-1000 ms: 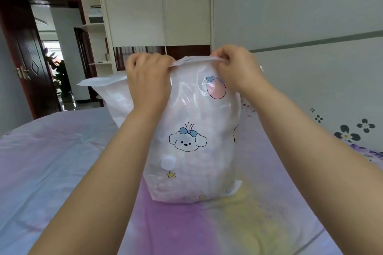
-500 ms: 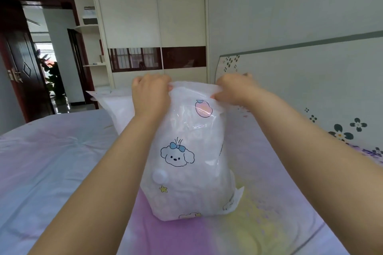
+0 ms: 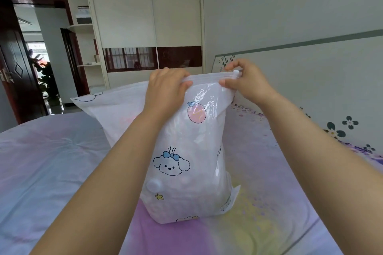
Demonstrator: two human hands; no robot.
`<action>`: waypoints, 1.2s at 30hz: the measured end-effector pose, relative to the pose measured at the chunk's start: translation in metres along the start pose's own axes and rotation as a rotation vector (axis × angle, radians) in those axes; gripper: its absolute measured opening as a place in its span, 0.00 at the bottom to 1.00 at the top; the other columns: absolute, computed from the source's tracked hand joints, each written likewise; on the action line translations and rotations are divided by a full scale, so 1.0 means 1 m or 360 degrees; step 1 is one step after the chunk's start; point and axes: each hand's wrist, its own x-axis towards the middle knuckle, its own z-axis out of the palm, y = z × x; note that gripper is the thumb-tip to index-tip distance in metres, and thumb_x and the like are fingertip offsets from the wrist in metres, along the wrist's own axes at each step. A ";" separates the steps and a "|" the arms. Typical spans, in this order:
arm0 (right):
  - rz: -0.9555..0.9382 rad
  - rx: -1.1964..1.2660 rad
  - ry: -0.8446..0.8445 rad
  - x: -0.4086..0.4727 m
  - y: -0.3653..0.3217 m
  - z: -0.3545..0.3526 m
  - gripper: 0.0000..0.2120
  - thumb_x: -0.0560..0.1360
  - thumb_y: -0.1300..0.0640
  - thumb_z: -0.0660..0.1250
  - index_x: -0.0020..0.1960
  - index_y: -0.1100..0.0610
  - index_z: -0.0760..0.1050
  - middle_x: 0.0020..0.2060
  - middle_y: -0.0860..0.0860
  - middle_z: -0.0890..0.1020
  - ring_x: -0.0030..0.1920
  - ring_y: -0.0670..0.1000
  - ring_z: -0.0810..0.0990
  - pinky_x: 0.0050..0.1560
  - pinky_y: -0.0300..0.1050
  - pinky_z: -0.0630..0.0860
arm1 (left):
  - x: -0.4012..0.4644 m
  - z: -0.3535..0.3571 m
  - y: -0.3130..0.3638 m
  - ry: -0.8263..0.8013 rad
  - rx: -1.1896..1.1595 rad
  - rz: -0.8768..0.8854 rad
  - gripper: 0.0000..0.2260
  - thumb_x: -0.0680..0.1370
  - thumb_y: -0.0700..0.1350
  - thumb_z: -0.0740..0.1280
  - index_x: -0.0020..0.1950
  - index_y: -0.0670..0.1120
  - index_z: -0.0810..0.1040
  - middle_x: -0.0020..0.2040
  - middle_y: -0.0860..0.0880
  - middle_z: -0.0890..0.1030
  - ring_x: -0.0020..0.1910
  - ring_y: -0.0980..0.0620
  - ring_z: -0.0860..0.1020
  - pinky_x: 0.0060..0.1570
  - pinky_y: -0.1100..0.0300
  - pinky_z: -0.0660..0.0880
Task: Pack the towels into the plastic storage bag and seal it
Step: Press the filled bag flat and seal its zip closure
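Note:
A translucent plastic storage bag (image 3: 186, 151) printed with a cartoon puppy and a peach stands upright on the bed, bulging with pale towels seen dimly through its wall. My left hand (image 3: 165, 87) grips the bag's top edge near the middle. My right hand (image 3: 246, 80) pinches the same top edge at its right end, where a small white slider clip (image 3: 236, 72) sits on the seal strip. The stretch of the top edge between my hands is pulled flat. The bag's upper left corner (image 3: 99, 101) sticks out behind my left forearm.
The bed (image 3: 51, 161) has a pastel lilac, pink and yellow sheet. A white headboard with dark flowers (image 3: 335, 130) runs along the right. A white wardrobe (image 3: 149, 27) stands behind, and an open dark door (image 3: 18, 64) is at the far left.
The bag sits lower in view than a second ago. My right hand has slid out to the right end of the top edge, and the white clip now shows there.

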 end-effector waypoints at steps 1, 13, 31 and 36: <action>0.0092 0.0293 -0.0004 -0.003 0.004 -0.001 0.10 0.71 0.62 0.73 0.49 0.56 0.75 0.40 0.49 0.79 0.40 0.48 0.78 0.45 0.38 0.77 | 0.000 0.001 0.000 0.0005 -0.0063 -0.0032 0.09 0.80 0.46 0.64 0.58 0.46 0.78 0.49 0.50 0.80 0.56 0.44 0.74 0.62 0.55 0.59; 0.0084 0.0757 0.0136 -0.025 0.012 0.027 0.06 0.77 0.59 0.67 0.43 0.59 0.79 0.38 0.57 0.82 0.38 0.54 0.80 0.46 0.50 0.79 | 0.014 0.014 0.048 -0.0214 -0.0223 -0.0055 0.17 0.79 0.57 0.63 0.64 0.53 0.77 0.59 0.53 0.81 0.63 0.50 0.75 0.72 0.53 0.53; -0.0058 0.0225 -0.0058 -0.038 0.020 0.019 0.14 0.80 0.59 0.59 0.35 0.53 0.71 0.30 0.49 0.72 0.29 0.44 0.70 0.30 0.34 0.72 | 0.025 0.016 0.056 -0.0713 -0.0361 -0.0146 0.18 0.79 0.54 0.66 0.45 0.38 0.77 0.35 0.47 0.73 0.37 0.45 0.70 0.32 0.55 0.60; -0.0004 0.0330 0.0154 -0.040 0.032 0.035 0.15 0.79 0.58 0.60 0.34 0.50 0.72 0.30 0.47 0.73 0.31 0.46 0.67 0.32 0.40 0.65 | 0.016 0.021 0.060 -0.0691 -0.0351 -0.0201 0.13 0.80 0.54 0.63 0.45 0.44 0.75 0.36 0.49 0.73 0.43 0.44 0.73 0.37 0.56 0.64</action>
